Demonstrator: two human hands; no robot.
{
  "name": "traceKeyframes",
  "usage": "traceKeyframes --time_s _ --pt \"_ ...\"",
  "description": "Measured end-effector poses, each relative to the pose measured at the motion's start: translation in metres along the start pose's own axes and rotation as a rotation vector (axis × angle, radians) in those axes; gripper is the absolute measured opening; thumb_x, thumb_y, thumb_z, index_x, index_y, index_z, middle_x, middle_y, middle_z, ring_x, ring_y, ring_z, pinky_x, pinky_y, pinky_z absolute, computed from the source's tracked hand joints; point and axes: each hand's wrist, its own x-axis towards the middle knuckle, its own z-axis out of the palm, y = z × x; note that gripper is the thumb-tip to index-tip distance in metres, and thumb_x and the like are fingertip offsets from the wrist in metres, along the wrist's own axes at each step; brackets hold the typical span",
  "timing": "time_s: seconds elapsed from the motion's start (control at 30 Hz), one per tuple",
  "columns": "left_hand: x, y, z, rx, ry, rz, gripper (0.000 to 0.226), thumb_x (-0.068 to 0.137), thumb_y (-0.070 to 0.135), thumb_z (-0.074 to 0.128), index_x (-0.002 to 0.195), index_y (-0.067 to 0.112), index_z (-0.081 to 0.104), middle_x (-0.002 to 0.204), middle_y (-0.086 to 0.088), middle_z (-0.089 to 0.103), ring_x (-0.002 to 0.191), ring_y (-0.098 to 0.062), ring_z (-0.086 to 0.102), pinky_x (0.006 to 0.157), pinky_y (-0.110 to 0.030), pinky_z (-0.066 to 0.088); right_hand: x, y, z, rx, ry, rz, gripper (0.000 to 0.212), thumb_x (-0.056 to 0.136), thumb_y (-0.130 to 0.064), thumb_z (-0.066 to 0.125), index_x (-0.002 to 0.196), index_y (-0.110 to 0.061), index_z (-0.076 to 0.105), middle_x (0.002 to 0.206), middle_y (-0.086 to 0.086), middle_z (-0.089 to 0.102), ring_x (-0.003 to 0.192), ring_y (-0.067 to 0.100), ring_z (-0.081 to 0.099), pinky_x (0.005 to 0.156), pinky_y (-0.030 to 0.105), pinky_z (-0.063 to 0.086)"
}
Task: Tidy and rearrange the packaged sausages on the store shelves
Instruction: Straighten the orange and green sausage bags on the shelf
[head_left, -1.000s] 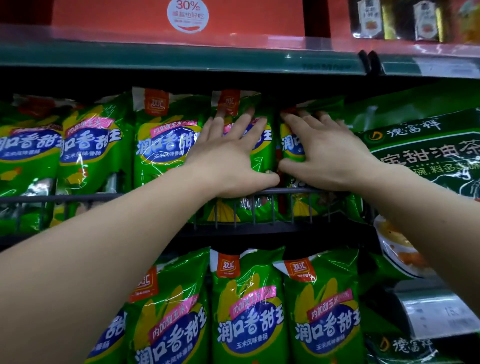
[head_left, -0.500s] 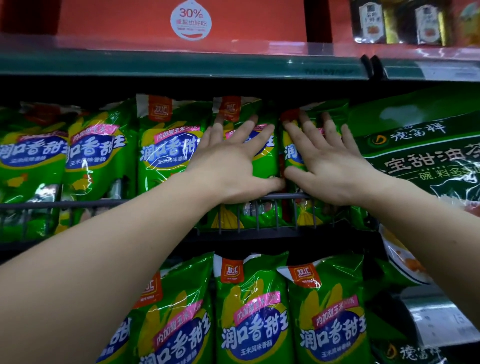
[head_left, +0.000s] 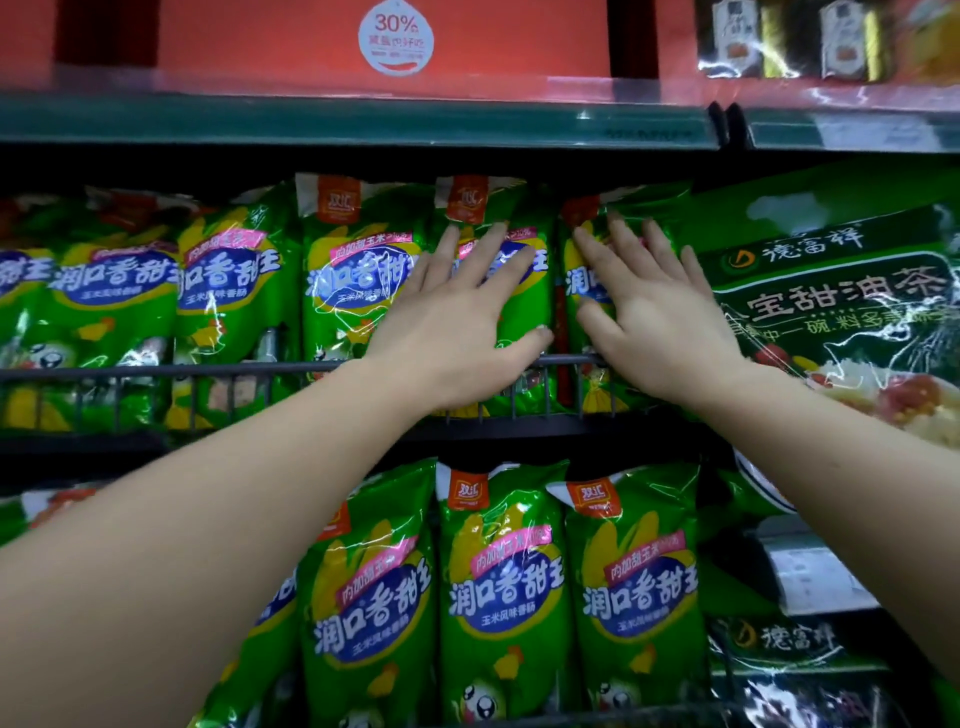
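You face a green shelf (head_left: 311, 122) with two tiers of sausage packs below it. The upper row (head_left: 358, 270) stands upright, faces out, side by side behind a wire rail (head_left: 208, 370). The lower row (head_left: 498, 582) stands the same way on the tier beneath. A large dark bag (head_left: 831, 291) fills the right end of the upper tier, its left edge just beside the last sausage pack.

Your left hand (head_left: 457, 332) lies flat on the front of the centre pack (head_left: 530, 291) — fingers straight and spread, thumb just above the rail, nothing gripped. Your right hand (head_left: 654, 322) lies flat on the end pack (head_left: 587, 280), fingers straight and fanned upward, little finger at the dark bag's edge. It holds nothing either. The two hands sit near each other but apart, with a narrow strip of packaging showing between the thumbs.

A round white sticker (head_left: 396, 39) reading 30% sits on the red panel (head_left: 260, 36) above the shelf.
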Motion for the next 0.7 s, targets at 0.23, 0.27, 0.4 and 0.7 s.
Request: traceKeyframes --time_s 0.23,0.27,0.4,0.7 --pt "-0.044 0.004 0.000 -0.021 0.055 0.049 0.081 0.083 0.071 0.033 0.154 0.034 0.021 0.165 0.005 0.013 0.152 -0.025 0.007 0.122 -0.050 0.013 -0.038 -0.007 0.007 0.111 0.131 -0.031 0.065 0.093 -0.048 0.033 0.155 -0.028 0.026 0.164 0.001 0.018 0.152 0.024 0.010 0.121 0.050 0.007" --pt "-0.052 0.005 0.000 -0.027 0.064 0.064 0.080 0.084 0.070 0.034 0.153 0.032 0.023 0.164 0.004 0.015 0.152 -0.025 0.008 0.122 -0.050 0.014 -0.045 -0.009 0.008 0.130 0.169 -0.037 0.064 0.093 -0.047 0.036 0.153 -0.025 0.030 0.163 0.003 0.022 0.151 0.026 0.015 0.121 0.051 0.010" --pt "-0.091 0.005 -0.001 -0.118 0.129 0.093 0.072 0.085 0.057 0.047 0.149 0.026 0.035 0.161 0.002 0.024 0.151 -0.023 0.013 0.121 -0.049 0.019 -0.074 -0.019 0.009 0.160 0.292 -0.102 0.060 0.088 -0.041 0.046 0.142 -0.013 0.048 0.153 0.010 0.040 0.143 0.030 0.032 0.119 0.052 0.021" --pt "-0.222 -0.015 0.033 -0.193 0.125 -0.007 0.059 0.087 0.043 0.052 0.140 0.017 0.049 0.152 0.000 0.039 0.147 -0.020 0.026 0.119 -0.043 0.025 -0.162 -0.069 0.030 0.329 0.256 -0.185 0.046 0.085 -0.025 0.057 0.126 -0.004 0.060 0.128 0.012 0.057 0.123 0.028 0.049 0.109 0.035 0.035"
